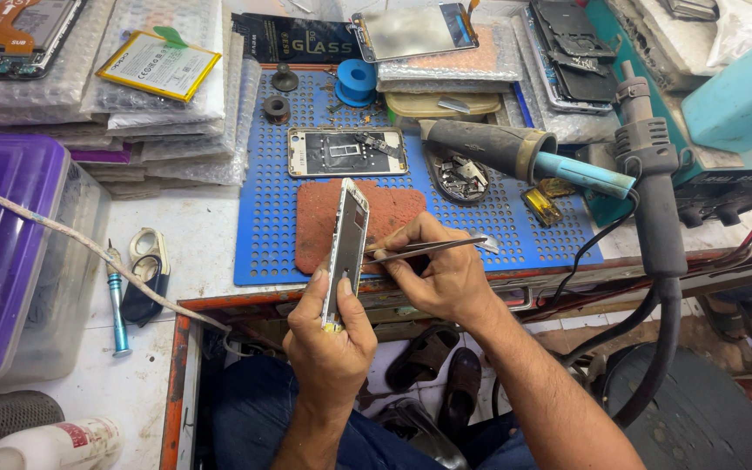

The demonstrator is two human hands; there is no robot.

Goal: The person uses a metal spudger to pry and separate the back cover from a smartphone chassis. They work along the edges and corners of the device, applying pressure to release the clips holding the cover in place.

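Observation:
My left hand (pixel 328 335) grips a phone body (pixel 345 248) on edge, upright, over the front lip of the bench. My right hand (pixel 437 270) pinches metal tweezers (pixel 433 251) whose tips point left and touch the phone's side edge. Behind them a reddish-brown pad (pixel 315 222) lies on a blue perforated mat (pixel 263 235). A second opened phone frame (pixel 346 152) lies flat on the mat further back.
A hot-air gun (pixel 650 187) stands at right, a soldering handle (pixel 515 150) beside it. A purple plastic box (pixel 2 252), a blue screwdriver (pixel 117 305) and a cable (pixel 80 248) sit at left. Bubble-wrapped parts (pixel 158 96), a phone battery (pixel 158 65) and a screen (pixel 411 30) lie behind.

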